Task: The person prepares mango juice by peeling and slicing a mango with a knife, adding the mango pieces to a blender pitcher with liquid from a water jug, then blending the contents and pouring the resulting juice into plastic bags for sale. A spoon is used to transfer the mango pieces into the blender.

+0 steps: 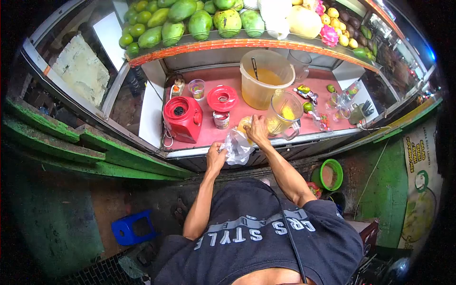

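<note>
My left hand [216, 157] pinches the edge of a clear plastic bag [239, 151] at the counter's front edge. My right hand [258, 130] is closed at the bag's other side, over something yellow [244, 124] that looks like cut fruit; the fingers partly hide it. Just right of that hand stands a clear blender jug [283, 108] with yellow pieces inside. A can [221, 120] under a round red lid [222, 99] is left of the bag. Farther left sits the red blender base [183, 121].
Behind the jug stands a big translucent bucket [256, 95] of orange liquid with a ladle [254, 69]. Clear cups [341, 114] and small packets lie on the right. Green mangoes [183, 9] fill the shelf above. A green pail [338, 175] and a blue stool [124, 232] are on the floor.
</note>
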The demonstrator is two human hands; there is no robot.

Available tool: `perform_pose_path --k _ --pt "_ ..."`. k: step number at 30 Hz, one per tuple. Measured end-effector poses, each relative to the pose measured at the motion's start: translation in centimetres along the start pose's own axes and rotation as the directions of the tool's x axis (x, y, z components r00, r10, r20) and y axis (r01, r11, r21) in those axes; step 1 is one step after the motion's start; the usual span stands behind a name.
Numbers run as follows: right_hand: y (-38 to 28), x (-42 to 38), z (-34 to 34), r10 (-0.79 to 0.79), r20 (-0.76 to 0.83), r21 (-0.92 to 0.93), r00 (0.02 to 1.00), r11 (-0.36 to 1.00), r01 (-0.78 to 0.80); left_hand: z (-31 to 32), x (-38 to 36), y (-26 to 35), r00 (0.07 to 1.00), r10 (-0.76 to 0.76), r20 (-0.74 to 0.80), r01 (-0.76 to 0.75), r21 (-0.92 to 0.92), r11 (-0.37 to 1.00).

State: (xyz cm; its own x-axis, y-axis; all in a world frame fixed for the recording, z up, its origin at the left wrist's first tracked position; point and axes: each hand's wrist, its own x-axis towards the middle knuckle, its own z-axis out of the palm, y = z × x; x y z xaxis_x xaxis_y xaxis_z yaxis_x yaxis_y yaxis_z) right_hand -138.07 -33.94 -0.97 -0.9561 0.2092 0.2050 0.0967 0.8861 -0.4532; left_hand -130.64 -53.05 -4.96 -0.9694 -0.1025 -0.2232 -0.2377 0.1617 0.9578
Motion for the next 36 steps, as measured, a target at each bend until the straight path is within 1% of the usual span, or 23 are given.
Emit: perform_pose_path --k 3,4,5,7,8,11,13,14,15,16,17,19,20,21,22,23,24,25,27,31,33,35,36 --pt "0.9 1.3 0.1 -0.074 0.116 0.106 0.991 0.992 0.061 0.3 1.4 -1.0 0.999 -0.006 0.038 0.003 0.081 0.997" --pt "-0.7 0.9 -2.5 -0.094 0.118 0.078 0.989 0.993 0.085 0.1 0.8 1.2 0.989 -0.119 0.084 0.119 0.0 0.993" --pt "-2.1 0.8 -4.7 -0.091 0.114 0.072 0.989 0.994 0.083 0.2 1.3 1.6 0.989 -0.117 0.09 0.117 -0.003 0.993" --pt "-4.1 0.3 -8.7 -0.24 -0.042 0.054 0.97 0.969 0.243 0.6 1.8 1.8 0.998 0.014 0.064 -0.012 -0.033 0.999" --pt "-4.7 0.3 -10.4 -0.279 -0.118 0.093 0.953 0.952 0.291 0.8 2.4 2.1 0.988 -0.059 0.145 0.073 -0.094 0.993" --pt "-7.3 0.4 -16.1 -0.31 -0.294 0.313 0.904 0.863 0.397 1.6 3.3 3.9 0.971 -0.095 0.219 0.113 -0.071 0.991" --pt "-7.6 0.5 -17.7 -0.264 -0.308 0.418 0.914 0.825 0.38 3.0 4.8 3.3 0.961 -0.084 0.263 0.118 -0.116 0.986" --pt "-7.2 0.9 -16.6 -0.166 -0.224 0.673 0.96 0.686 0.276 3.3 5.6 3.0 0.938 -0.13 0.322 0.196 -0.181 0.964" --pt "-6.5 0.8 -15.2 -0.164 -0.229 0.668 0.959 0.691 0.277 3.4 6.3 2.8 0.909 -0.168 0.381 0.273 -0.24 0.932" --pt "-5.7 0.8 -13.5 -0.158 -0.161 0.79 0.974 0.571 0.223 3.3 6.7 2.7 0.868 -0.216 0.448 0.374 -0.303 0.876" --pt "-5.0 0.8 -11.9 -0.167 -0.092 0.887 0.982 0.435 0.157 3.5 7.8 1.3 0.869 -0.206 0.451 0.368 -0.307 0.878" --pt "-3.6 -0.8 -8.1 -0.106 -0.023 0.845 0.994 0.53 0.077 3.8 10.2 -2.1 0.808 -0.348 0.475 0.561 -0.44 0.701" --pt "-1.5 -1.4 -4.9 -0.111 -0.016 0.79 0.994 0.608 0.081 3.1 10.1 -2.1 0.823 -0.346 0.45 0.549 -0.474 0.688" --pt "-0.3 -2.5 -3.7 -0.179 -0.055 0.629 0.982 0.758 0.173 3.2 11.2 -4.3 0.84 -0.392 0.375 0.541 -0.536 0.648" --pt "0.0 -3.7 -3.2 -0.223 -0.086 0.559 0.971 0.796 0.233 2.5 10.1 -2.8 0.87 -0.426 0.248 0.492 -0.482 0.725" --pt "0.6 -4.5 -3.1 -0.283 -0.003 0.504 0.959 0.828 0.245 1.8 8.7 -1.6 0.886 -0.45 0.115 0.455 -0.412 0.789" --pt "0.9 -5.6 -2.9 -0.339 -0.008 0.535 0.941 0.793 0.291 2.1 11.4 -7.3 0.918 -0.383 0.104 0.396 -0.312 0.863" --pt "1.1 -6.3 -3.2 -0.421 -0.003 0.481 0.907 0.795 0.371 1.7 9.9 -6.0 0.949 -0.315 0.018 0.307 -0.275 0.911" --pt "1.3 -7.3 -3.2 -0.424 0.065 0.472 0.903 0.81 0.346 1.5 7.9 -5.1 0.988 -0.153 -0.008 0.147 -0.239 0.96" --pt "1.2 -9.6 -1.4 -0.518 0.161 0.401 0.84 0.812 0.424 0.8 1.1 1.8 0.962 0.195 0.193 -0.189 -0.05 0.981" --pt "0.2 -11.2 -1.0 -0.575 0.18 0.384 0.798 0.788 0.481 -0.2 -1.3 3.1 0.93 0.22 0.295 -0.216 -0.047 0.975" --pt "-0.1 -13.0 0.0 -0.619 0.202 0.398 0.759 0.76 0.514 -1.8 -4.6 5.0 0.956 0.191 0.224 -0.178 -0.075 0.981" --pt "0.0 -13.9 0.4 -0.672 0.199 0.4 0.713 0.72 0.567 -3.0 -5.9 5.5 0.966 0.189 0.178 -0.2 0.049 0.979"
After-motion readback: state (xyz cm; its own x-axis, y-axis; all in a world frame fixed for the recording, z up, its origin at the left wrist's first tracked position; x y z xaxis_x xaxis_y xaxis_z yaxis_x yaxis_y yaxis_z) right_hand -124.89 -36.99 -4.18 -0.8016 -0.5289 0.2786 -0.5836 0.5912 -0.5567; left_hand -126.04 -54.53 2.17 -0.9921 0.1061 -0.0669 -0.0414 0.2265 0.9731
